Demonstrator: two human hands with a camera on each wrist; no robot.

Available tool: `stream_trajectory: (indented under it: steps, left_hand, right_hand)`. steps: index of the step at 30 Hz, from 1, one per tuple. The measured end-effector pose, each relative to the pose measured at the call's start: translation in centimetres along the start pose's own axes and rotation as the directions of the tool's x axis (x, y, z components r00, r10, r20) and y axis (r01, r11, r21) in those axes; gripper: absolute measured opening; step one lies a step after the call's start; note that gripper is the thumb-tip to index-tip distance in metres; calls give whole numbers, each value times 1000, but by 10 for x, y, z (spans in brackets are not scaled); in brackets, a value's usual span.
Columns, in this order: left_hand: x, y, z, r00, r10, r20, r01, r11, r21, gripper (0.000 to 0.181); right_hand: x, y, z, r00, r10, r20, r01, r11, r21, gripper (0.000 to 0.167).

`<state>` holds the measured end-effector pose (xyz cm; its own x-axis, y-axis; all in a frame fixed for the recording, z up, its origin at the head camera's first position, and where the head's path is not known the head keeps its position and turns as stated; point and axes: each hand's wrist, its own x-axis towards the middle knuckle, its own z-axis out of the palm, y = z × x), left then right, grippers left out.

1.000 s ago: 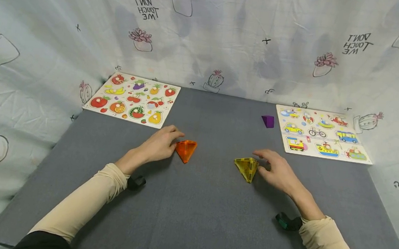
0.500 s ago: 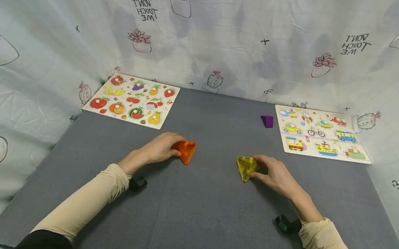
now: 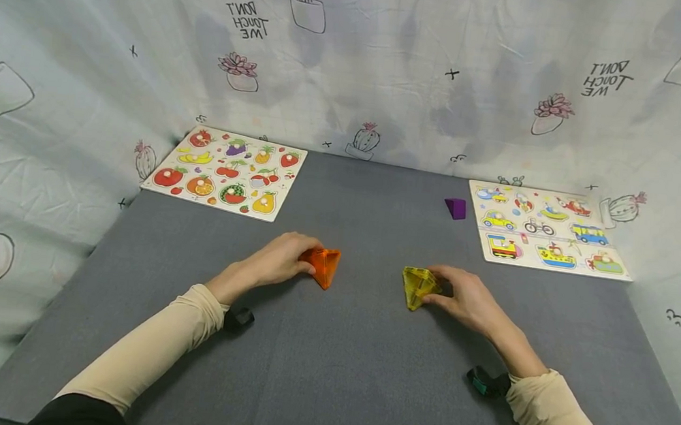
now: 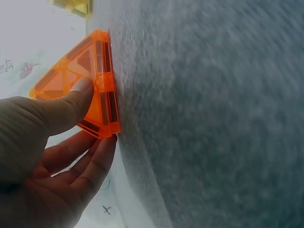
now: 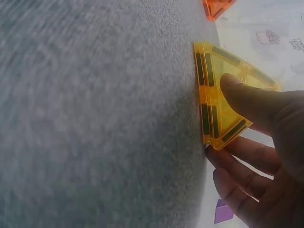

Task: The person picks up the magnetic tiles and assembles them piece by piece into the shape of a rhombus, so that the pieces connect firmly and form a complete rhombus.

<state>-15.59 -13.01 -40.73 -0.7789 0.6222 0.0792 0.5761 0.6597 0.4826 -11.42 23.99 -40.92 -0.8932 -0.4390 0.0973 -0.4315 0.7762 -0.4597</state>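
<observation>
An orange see-through pyramid (image 3: 325, 267) of magnetic tiles stands left of the table's middle. My left hand (image 3: 277, 260) grips its left side, the thumb lying across one face in the left wrist view, where the pyramid (image 4: 102, 109) shows dark magnet strips along its edges. To the right, a yellow see-through pyramid (image 3: 417, 287) of the same make sits on the cloth. My right hand (image 3: 470, 300) holds it from the right, thumb on the near face and fingers behind; the right wrist view shows this pyramid (image 5: 214, 102) close up. A gap separates the two pyramids.
A small purple block (image 3: 456, 208) lies farther back, beside a vehicle puzzle board (image 3: 535, 235) at the back right. At the back left lies a fruit puzzle board (image 3: 221, 177). A printed curtain (image 3: 413, 96) hangs behind the grey table (image 3: 337, 376).
Both hands have closed around their pyramids. The orange one has shifted slightly right and nearer to me; the yellow one has turned a little and moved slightly left.
</observation>
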Motion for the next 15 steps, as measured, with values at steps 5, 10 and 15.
stream_trajectory:
  steps: [5, 10, 15]
  left_hand:
    - [2, 6, 3, 1000, 5, 16, -5, 1000, 0, 36]
    - [4, 11, 5, 999, -2, 33, 2, 1000, -2, 35]
    - [5, 15, 5, 999, 14, 32, -14, 1000, 6, 34]
  right_hand:
    - [3, -2, 2, 1000, -16, -3, 16, 1000, 8, 44]
    - [5, -4, 3, 999, -35, -2, 35, 999, 6, 42]
    - [5, -6, 3, 999, -42, 2, 42, 999, 6, 42]
